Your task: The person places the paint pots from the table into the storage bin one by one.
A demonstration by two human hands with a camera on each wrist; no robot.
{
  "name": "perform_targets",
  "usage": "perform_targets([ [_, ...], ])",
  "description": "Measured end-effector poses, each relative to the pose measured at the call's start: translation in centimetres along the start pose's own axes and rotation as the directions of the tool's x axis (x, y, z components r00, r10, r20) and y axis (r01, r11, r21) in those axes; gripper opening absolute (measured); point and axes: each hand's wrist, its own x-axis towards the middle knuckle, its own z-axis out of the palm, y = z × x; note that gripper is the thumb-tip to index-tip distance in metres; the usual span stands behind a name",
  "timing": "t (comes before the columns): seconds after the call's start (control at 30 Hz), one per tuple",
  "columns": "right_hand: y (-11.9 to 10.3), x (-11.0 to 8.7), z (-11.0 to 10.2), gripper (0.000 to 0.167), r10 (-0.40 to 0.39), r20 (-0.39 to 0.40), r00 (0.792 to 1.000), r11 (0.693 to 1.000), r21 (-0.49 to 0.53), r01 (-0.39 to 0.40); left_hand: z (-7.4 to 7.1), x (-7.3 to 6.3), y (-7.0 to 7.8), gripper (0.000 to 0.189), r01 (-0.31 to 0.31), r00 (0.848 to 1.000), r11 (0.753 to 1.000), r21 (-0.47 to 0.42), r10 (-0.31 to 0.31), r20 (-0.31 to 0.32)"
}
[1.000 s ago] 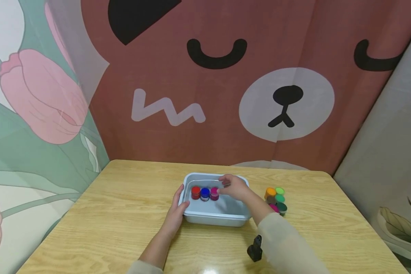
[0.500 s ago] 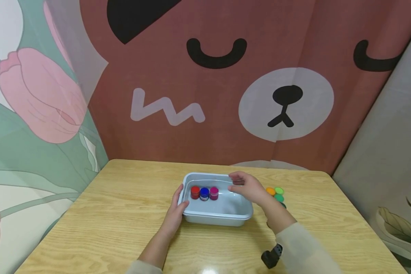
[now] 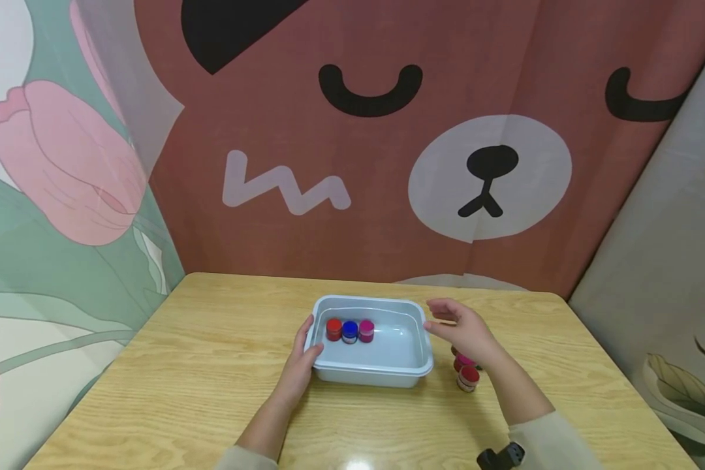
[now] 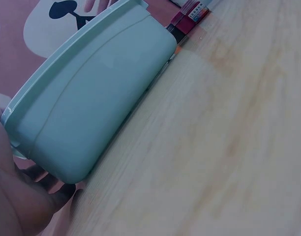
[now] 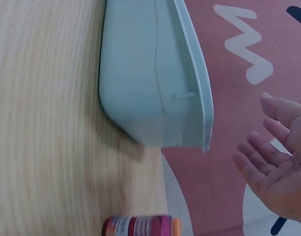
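Note:
A pale blue plastic tub (image 3: 370, 377) rests on the table. Inside it, small lidded jars stand in a row: a red jar (image 3: 333, 330), a blue jar (image 3: 350, 333) and a magenta jar (image 3: 366, 331). My left hand (image 3: 296, 372) grips the tub's left end, thumb over the rim and fingers around the outside, partly under the corner in the left wrist view. Just beyond the tub's right rim, my right hand (image 3: 464, 333) is raised with loosely bent fingers, holding nothing. Below it sit a dark red jar (image 3: 468, 378) and a brighter magenta-lidded jar (image 3: 463, 361); the hand and forearm hide others behind them.
The wooden table (image 3: 223, 339) extends to both sides of the tub. Behind it hangs a curtain (image 3: 282, 254) printed with a bear. A black device (image 3: 501, 456) sits at the right sleeve.
My right hand has left the magenta jar inside the tub and moved right, past the rim, over the jars outside. The left hand keeps its grip; the tub has hardly shifted.

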Motion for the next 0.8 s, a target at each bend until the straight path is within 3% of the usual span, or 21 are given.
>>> perform_targets([
  [0.3,2.2,-1.9,-1.5,0.057,0.054,-0.057,0.997,0.998,0.016,-0.054,0.1,0.0,0.1,0.063,-0.003,1.0,1.0,-0.001,0.003,-0.001],
  [0.8,6.3,-4.0,-2.7,0.055,0.1,-0.128,0.987,0.995,0.009,-0.1,0.1,-0.2,0.3,0.063,0.001,1.0,1.0,-0.003,-0.001,-0.009],
])
